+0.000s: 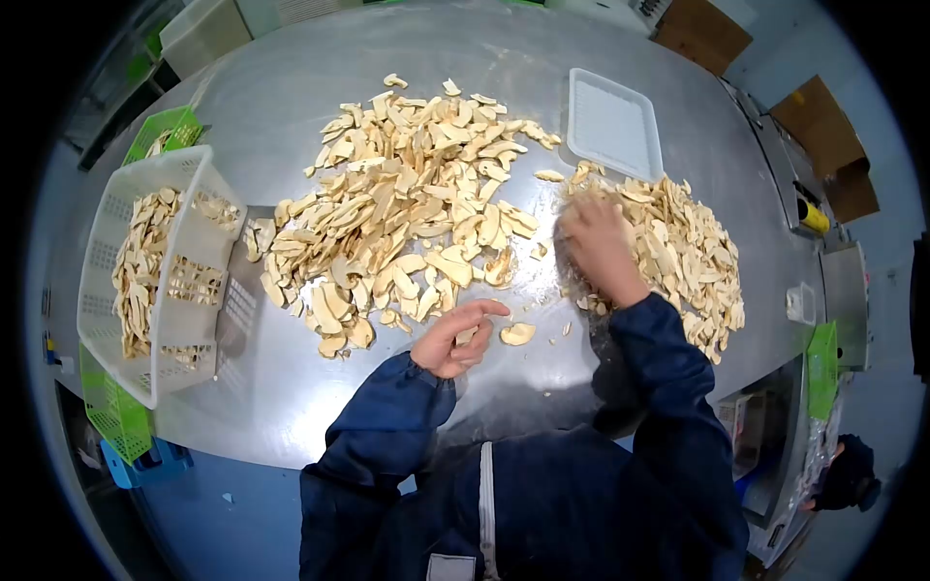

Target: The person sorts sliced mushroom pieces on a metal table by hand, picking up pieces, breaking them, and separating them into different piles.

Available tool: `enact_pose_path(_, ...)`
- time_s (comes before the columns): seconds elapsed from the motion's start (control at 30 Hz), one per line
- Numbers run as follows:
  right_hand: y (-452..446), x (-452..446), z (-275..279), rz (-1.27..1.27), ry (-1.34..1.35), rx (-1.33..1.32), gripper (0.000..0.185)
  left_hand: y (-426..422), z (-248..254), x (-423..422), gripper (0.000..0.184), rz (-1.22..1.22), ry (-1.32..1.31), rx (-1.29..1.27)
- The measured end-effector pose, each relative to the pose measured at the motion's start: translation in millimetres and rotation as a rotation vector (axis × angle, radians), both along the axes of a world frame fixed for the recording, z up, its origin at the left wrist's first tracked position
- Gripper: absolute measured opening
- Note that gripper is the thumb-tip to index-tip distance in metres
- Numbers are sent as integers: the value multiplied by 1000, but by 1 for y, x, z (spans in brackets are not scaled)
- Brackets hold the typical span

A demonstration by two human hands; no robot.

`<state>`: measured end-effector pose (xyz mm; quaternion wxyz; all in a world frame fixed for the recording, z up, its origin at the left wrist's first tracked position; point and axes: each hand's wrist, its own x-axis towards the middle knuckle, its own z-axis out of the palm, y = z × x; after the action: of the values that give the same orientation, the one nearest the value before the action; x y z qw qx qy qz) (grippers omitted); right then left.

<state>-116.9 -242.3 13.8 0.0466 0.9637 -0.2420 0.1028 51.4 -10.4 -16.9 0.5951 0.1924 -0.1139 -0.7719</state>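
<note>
Pale dried mushroom slices (387,194) lie in a large heap on the metal table (271,416). A second heap of slices (688,252) lies to the right. My left hand (457,339) is at the near edge of the large heap, its index finger extended and the other fingers curled round a slice. My right hand (596,242) is at the left edge of the right heap, blurred by motion, and its fingertips are not clear. Between and below the heaps lie a single slice (518,334) and small crumbs.
A white basket (165,368) with slices stands at the left, beside green baskets (116,407). An empty white tray (613,126) is behind the right heap. Cardboard boxes (823,136) are at the right, and another person (848,474) is at the lower right.
</note>
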Motion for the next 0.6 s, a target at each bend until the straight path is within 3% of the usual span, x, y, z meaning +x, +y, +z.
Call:
enact_pose_path(0.03,-10,-1,5,-104,-56,-159,31,1,0,0,32,20,13,9)
enact_pose_path(0.1,-23,0,10,-178,-171,-206,26,0,-4,1,30,92,95,2)
enact_pose_path(0.23,8,36,17,-61,-224,313,32,0,-7,1,29,182,208,12)
enact_pose_path(0.3,26,54,15,-66,-65,321,30,1,-7,2,29,194,205,8)
enact_pose_path(0.4,19,59,8,-34,-46,340,30,4,-8,1,29,208,163,20)
enact_pose_path(0.6,-23,26,1,-251,-348,816,29,2,-1,-1,29,233,153,42)
